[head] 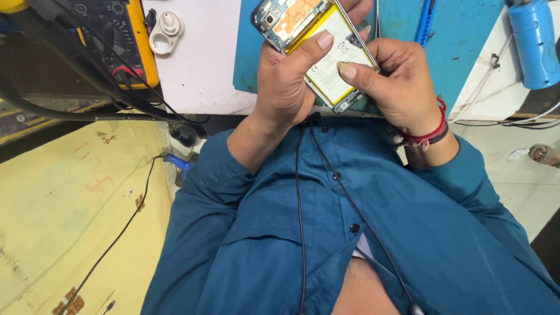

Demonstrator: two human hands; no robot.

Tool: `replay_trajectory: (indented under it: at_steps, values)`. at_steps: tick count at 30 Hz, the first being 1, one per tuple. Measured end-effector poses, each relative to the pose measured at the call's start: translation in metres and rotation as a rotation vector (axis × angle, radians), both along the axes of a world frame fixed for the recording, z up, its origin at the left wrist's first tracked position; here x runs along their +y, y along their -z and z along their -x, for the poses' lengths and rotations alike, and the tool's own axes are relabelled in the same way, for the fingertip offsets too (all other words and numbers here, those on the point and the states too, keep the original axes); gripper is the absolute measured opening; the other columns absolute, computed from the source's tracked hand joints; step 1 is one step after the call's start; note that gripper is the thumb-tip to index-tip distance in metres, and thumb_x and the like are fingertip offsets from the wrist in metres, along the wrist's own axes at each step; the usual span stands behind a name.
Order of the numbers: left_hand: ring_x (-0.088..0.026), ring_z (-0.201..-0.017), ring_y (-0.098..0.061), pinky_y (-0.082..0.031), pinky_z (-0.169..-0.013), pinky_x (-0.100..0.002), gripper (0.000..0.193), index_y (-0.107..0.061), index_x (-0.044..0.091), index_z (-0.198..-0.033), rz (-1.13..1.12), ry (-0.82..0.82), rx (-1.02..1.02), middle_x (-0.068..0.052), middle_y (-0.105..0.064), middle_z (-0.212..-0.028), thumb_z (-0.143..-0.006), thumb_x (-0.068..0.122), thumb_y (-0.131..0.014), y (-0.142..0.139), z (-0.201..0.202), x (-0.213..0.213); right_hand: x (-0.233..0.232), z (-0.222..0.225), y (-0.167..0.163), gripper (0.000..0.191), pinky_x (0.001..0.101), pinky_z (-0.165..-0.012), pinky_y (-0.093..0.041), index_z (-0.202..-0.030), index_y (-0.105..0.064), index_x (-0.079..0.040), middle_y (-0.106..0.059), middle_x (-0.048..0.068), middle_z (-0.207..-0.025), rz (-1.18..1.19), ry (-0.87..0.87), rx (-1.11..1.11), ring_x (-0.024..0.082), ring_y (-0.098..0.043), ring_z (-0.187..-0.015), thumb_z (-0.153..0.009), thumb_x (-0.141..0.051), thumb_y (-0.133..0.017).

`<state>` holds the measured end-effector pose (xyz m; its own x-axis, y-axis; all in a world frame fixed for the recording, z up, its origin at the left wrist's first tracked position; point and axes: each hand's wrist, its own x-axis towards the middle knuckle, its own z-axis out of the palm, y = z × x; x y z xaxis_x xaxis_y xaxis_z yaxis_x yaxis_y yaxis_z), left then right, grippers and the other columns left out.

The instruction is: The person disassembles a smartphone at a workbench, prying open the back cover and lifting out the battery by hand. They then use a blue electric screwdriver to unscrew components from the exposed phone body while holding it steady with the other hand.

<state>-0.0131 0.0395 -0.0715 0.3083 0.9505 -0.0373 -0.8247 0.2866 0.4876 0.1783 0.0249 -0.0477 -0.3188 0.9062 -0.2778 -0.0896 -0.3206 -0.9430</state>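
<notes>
An opened phone [315, 46] with its back cover off shows a white battery with a yellow edge and a circuit board at the top. My left hand [286, 87] grips the phone from the left, thumb lying across the battery. My right hand [396, 81] holds the phone's lower right side, thumb tip pressing on the battery near its middle. A red thread bracelet circles my right wrist. The phone hangs just above the blue work mat [461, 41] at the table's near edge.
A yellow multimeter [116, 41] with black leads sits at the left. A white round plastic part [166, 32] lies on the white tabletop. A blue cylinder [534, 44] stands at the right, a blue tool [426, 23] on the mat. Black earphone cords hang down my blue shirt.
</notes>
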Motion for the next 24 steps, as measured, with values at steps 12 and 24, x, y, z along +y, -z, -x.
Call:
replay_trajectory:
  at_steps: [12, 24]
  values:
    - [-0.015, -0.112, -0.07, -0.058, -0.1, -0.032, 0.025, -0.062, -0.001, -0.139, -0.013, -0.139, 0.34, -0.01, -0.071, -0.125, -0.114, -0.001, -0.063, 0.008, -0.009, -0.025, 0.027, 0.03, -0.018, 0.011, 0.0212, -0.081, -0.049, -0.12, -0.063, -0.001, -0.067, 0.001, -0.103, -0.43, 0.239, -0.026, 0.006, -0.061, -0.088, -0.112, -0.003, -0.07]
    - [-0.012, -0.12, -0.067, -0.055, -0.107, -0.028, 0.024, -0.061, 0.001, -0.141, -0.129, -0.132, 0.462, -0.006, -0.07, -0.13, -0.117, 0.0, -0.063, 0.008, -0.009, -0.025, 0.027, 0.036, -0.003, 0.017, 0.0226, -0.087, -0.054, -0.12, -0.059, -0.001, -0.069, 0.002, -0.109, -0.442, 0.279, 0.052, 0.007, -0.065, -0.093, -0.111, 0.0, -0.074]
